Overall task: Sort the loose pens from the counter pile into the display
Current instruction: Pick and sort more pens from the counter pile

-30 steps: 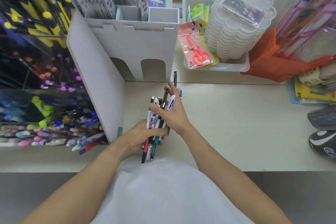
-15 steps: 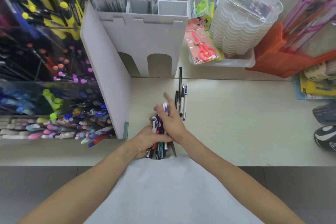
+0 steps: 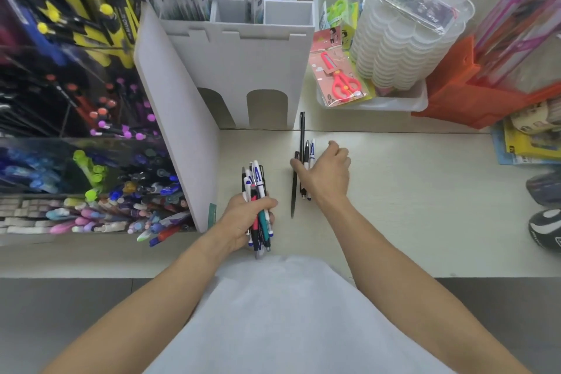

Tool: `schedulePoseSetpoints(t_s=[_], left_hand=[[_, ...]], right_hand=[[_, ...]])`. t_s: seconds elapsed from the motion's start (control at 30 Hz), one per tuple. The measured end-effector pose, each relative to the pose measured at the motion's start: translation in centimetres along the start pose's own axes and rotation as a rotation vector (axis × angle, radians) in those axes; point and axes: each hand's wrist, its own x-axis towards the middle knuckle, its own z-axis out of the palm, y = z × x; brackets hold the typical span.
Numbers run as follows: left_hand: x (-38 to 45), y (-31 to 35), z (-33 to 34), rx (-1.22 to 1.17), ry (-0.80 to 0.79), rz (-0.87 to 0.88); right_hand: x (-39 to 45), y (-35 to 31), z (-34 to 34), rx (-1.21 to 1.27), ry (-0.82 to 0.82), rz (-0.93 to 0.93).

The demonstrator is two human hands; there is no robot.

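Observation:
My left hand [image 3: 246, 215] grips a bundle of several pens [image 3: 256, 191], white, blue, black and teal, standing on end above the cream counter [image 3: 409, 191]. To its right several loose pens [image 3: 302, 136] lie side by side on the counter, pointing away from me. My right hand [image 3: 326, 173] sits on top of them, its thumb across their left side and its fingers curled on the right, closing round them. The pen display [image 3: 91, 167] stands at the left, its clear trays packed with coloured pens.
A white cardboard holder [image 3: 236, 70] with a tall side panel stands between the display and the loose pens. Behind are a white tub [image 3: 394, 103] with packaged red scissors [image 3: 341, 82], stacked clear boxes [image 3: 406, 39] and an orange stand [image 3: 473, 97].
My right hand has left the bundle and moved right onto the loose pens on the counter. My left hand keeps the bundle, now clear of the right hand.

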Motion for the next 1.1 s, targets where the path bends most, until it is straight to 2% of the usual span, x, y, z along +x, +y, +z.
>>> schedulePoseSetpoints(t_s=[0.1, 0.2, 0.33, 0.37, 0.47, 0.53, 0.67, 0.77, 0.87, 0.93, 1.03, 1.1], left_hand=[[0.4, 0.2, -0.4, -0.019, 0.081, 0.001], [0.8, 0.4, -0.7, -0.039, 0.157, -0.003], [1.1, 0.3, -0.6, -0.019, 0.16, -0.015], [1.0, 0.3, -0.5, -0.007, 0.145, -0.017], [0.6, 0.2, -0.3, 0.053, 0.08, -0.014], [0.4, 0.1, -0.3, 0.072, 0.002, -0.046], [-0.2, -0.1, -0.2, -0.008, -0.216, -0.149], [-0.3, -0.5, 0.0, 0.018, -0.243, -0.108], [-0.4, -0.5, 0.5, 0.163, -0.246, -0.006], [-0.4, -0.7, 1.0, 0.231, -0.21, 0.065], [-0.6, -1.1, 1.4, 0.201, -0.136, 0.109], [-0.6, -1.1, 1.3, 0.155, -0.124, 0.113]], right_hand=[[1.3, -0.6, -0.1, -0.013, -0.151, 0.027], [1.6, -1.7, -0.9, -0.101, -0.283, -0.051], [0.0, -1.3, 0.3, -0.239, -0.399, -0.161], [-0.3, -0.9, 0.5, -0.175, -0.435, -0.139], [-1.3, 0.5, 0.0, 0.237, -0.536, -0.065], [-2.6, 1.2, -0.3, 0.385, -0.593, -0.096], [-5.2, 1.6, 0.4, 0.672, -0.539, 0.007], [-6.0, 1.5, 0.9, 0.88, -0.533, 0.084], [-7.1, 1.3, 1.5, 1.019, -0.559, 0.058], [-7.6, 0.9, 1.5, 1.025, -0.555, 0.043], [-7.2, 0.7, 1.3, 0.765, -0.495, 0.045], [-7.2, 0.9, 0.9, 0.696, -0.472, 0.087]])
